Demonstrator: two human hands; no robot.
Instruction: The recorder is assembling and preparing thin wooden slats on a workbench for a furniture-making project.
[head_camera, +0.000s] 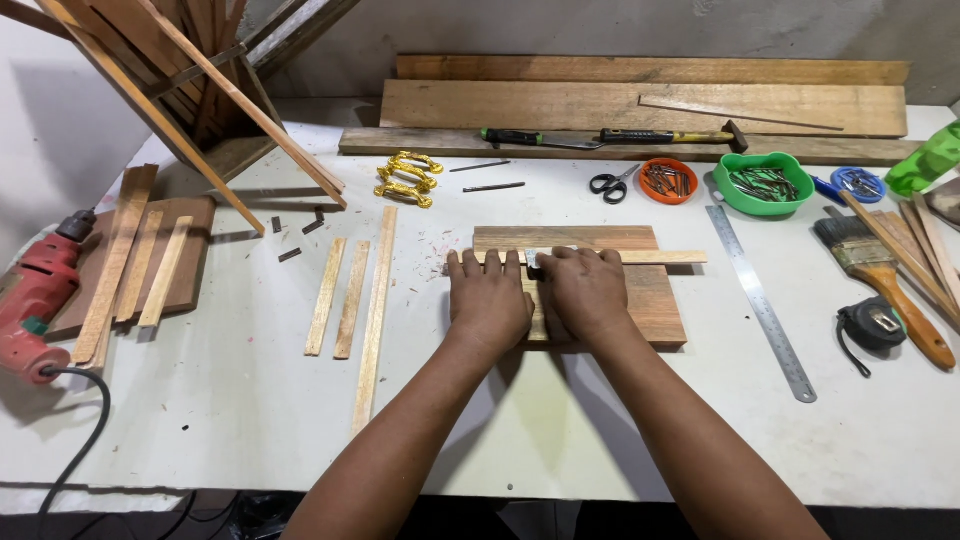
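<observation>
Both my hands rest palm-down, side by side, on a brown wooden board (650, 300) in the middle of the white table (560, 420). My left hand (487, 298) lies flat, its fingers pressing the left end of a thin pale wooden strip (660, 257) that runs across the board. My right hand (583, 290) curls its fingers over a small metal piece (535, 259) on that strip. A second pale strip lies under my hands, running toward me, mostly hidden.
Three loose wooden strips (352, 298) lie left of the board; a red power drill (35, 295) sits at the far left. A steel ruler (762, 303), tape measure (872, 323) and paintbrush (880, 278) lie right. Bowls of nails (765, 183), scissors (610, 184), gold handles (408, 178) and planks (640, 105) are behind.
</observation>
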